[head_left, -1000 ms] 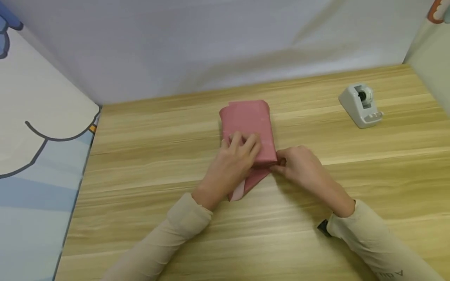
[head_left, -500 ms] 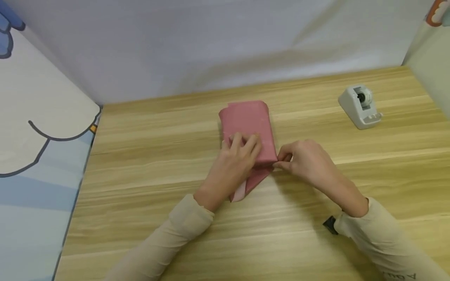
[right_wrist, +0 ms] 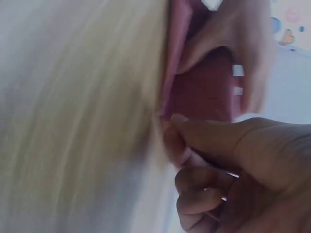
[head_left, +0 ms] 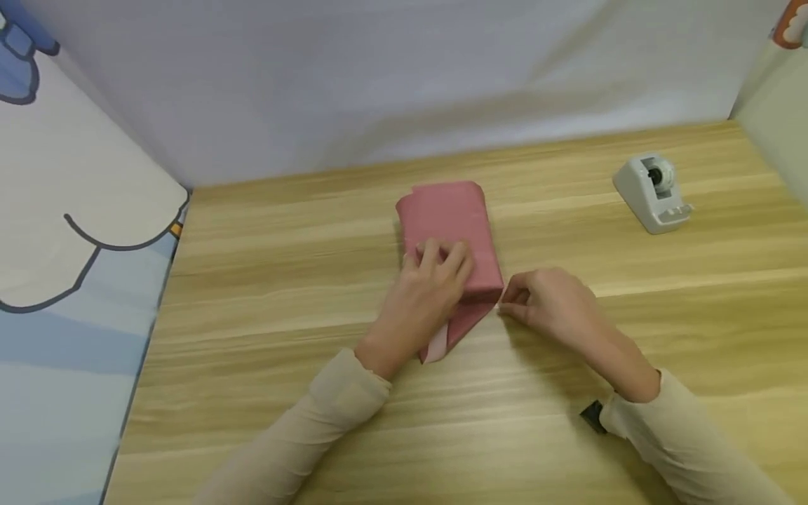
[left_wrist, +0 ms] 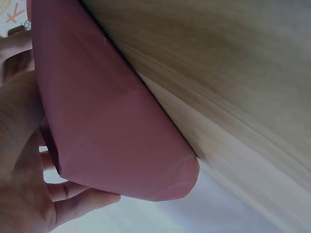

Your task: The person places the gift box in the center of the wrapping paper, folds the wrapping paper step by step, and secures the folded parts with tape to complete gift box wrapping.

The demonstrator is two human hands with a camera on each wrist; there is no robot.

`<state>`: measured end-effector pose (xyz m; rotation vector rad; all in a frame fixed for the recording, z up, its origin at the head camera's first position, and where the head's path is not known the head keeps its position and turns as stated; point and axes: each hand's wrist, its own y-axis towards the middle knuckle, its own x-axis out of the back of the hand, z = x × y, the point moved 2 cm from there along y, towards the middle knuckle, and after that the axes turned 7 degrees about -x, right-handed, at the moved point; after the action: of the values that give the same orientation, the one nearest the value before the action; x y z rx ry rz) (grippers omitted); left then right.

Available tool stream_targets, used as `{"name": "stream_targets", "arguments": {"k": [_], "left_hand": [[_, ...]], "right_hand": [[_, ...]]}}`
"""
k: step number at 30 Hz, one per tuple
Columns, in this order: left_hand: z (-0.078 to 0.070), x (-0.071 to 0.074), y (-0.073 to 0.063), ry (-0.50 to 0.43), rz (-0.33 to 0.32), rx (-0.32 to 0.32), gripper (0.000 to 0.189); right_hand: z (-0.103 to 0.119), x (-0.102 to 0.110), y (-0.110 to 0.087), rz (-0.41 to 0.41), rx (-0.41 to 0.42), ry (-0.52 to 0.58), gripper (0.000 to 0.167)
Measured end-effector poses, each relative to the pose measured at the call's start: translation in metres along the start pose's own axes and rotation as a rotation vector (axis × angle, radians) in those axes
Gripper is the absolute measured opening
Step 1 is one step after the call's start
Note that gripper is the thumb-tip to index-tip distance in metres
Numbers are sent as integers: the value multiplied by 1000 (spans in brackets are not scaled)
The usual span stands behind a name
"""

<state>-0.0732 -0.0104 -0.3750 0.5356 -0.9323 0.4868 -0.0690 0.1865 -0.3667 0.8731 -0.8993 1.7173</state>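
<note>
A box-shaped package in pink wrapping paper (head_left: 448,217) lies on the wooden table. At its near end, a pointed flap (head_left: 470,319) sticks out toward the person, with a pale strip of the paper's inner side showing. The left hand (head_left: 419,298) grips the package, bent fingers on top; in the right wrist view its thumb (right_wrist: 197,51) lies against the folded end. Beside the near right corner, the right hand (head_left: 555,301) pinches at the edge of the flap. Its thumb (right_wrist: 209,136) and forefinger meet right at the paper's corner, which is blurred there.
A grey-white tape dispenser (head_left: 653,193) with a roll in it stands at the back right of the table (head_left: 284,280). A pale sheet (head_left: 404,77) rises behind the table, and a cartoon-printed panel (head_left: 82,175) stands at the left. A small black piece (head_left: 593,416) shows by the right cuff.
The right hand's fingertips have slid slightly down and toward the person at the package's near right corner. The left hand keeps its place on the package. The head view has shifted a little.
</note>
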Motion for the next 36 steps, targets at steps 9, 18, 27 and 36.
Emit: {"name": "stream_targets", "arguments": {"k": [9, 18, 27, 36], "left_hand": [[1, 3, 1, 26, 4, 14, 61], [0, 3, 3, 27, -4, 3, 57], [-2, 3, 2, 27, 4, 1, 50], [-3, 2, 2, 20, 5, 3, 55]], "right_hand": [[10, -11, -31, -31, 228, -123, 47], [8, -10, -37, 48, 137, -163, 66], [10, -19, -31, 18, 204, -178, 62], [12, -10, -30, 26, 152, -239, 66]]}}
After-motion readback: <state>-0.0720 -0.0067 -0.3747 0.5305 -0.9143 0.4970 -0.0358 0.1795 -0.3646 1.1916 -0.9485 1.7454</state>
